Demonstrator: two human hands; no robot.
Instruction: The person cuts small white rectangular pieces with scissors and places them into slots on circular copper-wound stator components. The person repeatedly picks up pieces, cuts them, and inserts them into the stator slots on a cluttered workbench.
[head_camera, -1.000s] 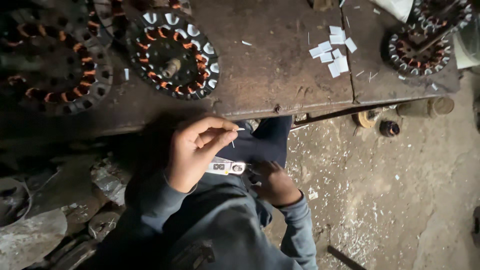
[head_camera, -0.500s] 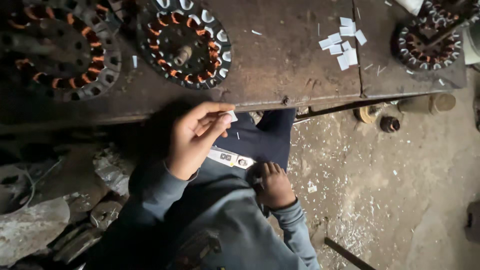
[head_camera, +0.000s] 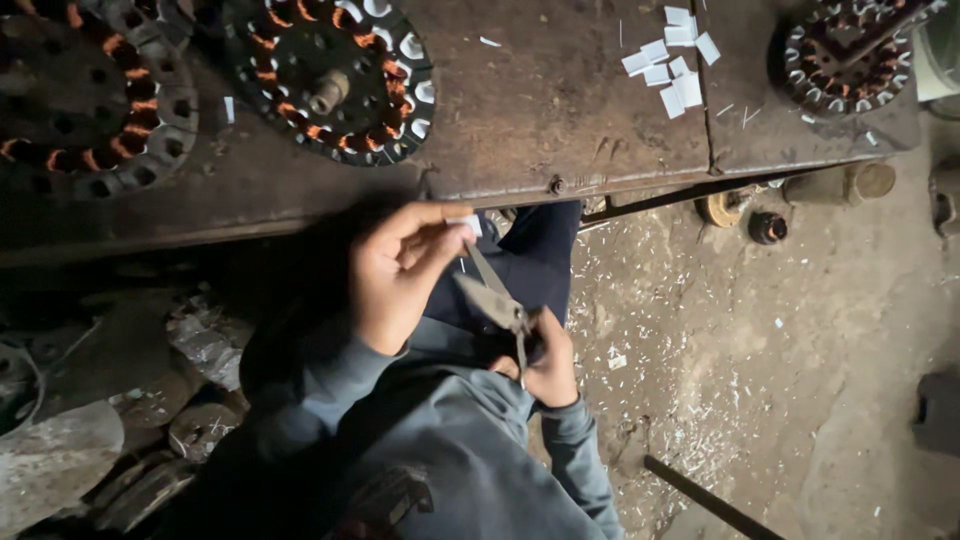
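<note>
Nearest the camera, the right hand (head_camera: 545, 358) is closed around the handles of a pair of scissors (head_camera: 492, 297), whose blades point up toward the left hand (head_camera: 400, 270). The left hand pinches a small white paper piece (head_camera: 470, 224) between thumb and fingertips, right at the blade tips, just below the desk (head_camera: 540, 120) edge. Farther off, on the desk, lie cut white paper slips (head_camera: 672, 60) and a round wound stator (head_camera: 330, 75).
</note>
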